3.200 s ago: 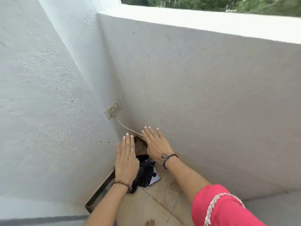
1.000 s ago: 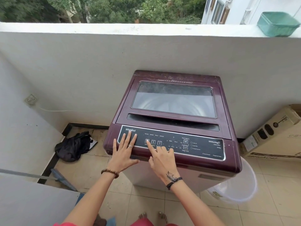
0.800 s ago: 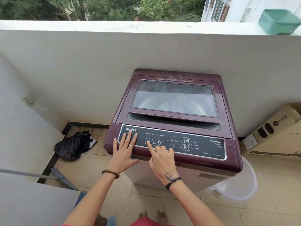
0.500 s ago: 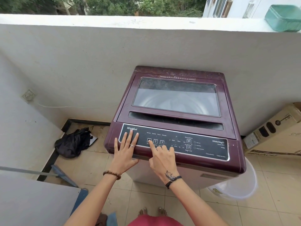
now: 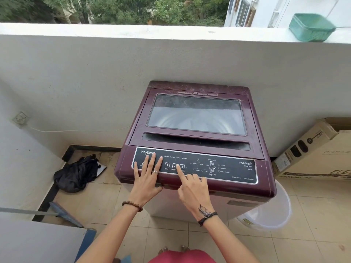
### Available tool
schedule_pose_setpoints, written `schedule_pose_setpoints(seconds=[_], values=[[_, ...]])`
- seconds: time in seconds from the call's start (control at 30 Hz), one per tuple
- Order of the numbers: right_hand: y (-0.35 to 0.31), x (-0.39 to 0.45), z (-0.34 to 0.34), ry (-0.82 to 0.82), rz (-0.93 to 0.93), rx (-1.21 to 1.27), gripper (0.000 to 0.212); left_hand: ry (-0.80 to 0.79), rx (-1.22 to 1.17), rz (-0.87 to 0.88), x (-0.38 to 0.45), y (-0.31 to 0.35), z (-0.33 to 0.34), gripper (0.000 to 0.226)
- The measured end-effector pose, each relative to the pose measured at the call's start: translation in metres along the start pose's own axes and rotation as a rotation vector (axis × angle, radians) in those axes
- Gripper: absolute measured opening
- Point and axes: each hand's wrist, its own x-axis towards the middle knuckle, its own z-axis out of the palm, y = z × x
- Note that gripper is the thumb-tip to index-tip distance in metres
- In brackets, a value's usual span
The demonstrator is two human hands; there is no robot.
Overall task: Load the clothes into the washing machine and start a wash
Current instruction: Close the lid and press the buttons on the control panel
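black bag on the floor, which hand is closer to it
Left. The left hand lies flat on the washing machine's panel end nearest the black bag; the right hand points at the buttons further along, away from it.

I see the washer in glossy maroon plastic, its lid window dusty glass; the wall rough matt plaster, the box plain cardboard, the floor smooth tile.
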Motion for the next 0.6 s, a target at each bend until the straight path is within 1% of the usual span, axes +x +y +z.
schedule_pose_setpoints(seconds=[0.17, 0.27, 0.43, 0.6], values=[[0.018, -0.006, -0.002, 0.003, 0.045, -0.037, 0.074, -0.012, 0.046, -0.006, 0.008, 0.004, 0.003, 0.11], [0.017, -0.006, -0.004, -0.027, 0.03, -0.043, 0.072, -0.014, 0.003, -0.006, 0.008, 0.002, 0.003, 0.111], [0.015, -0.006, -0.003, -0.092, -0.013, 0.06, 0.066, 0.001, 0.003, 0.006, 0.006, 0.003, 0.001, 0.11], [0.017, -0.002, 0.01, -0.14, 0.01, 0.172, 0.065, 0.027, -0.014, 0.02, 0.005, 0.004, 0.0, 0.108]])
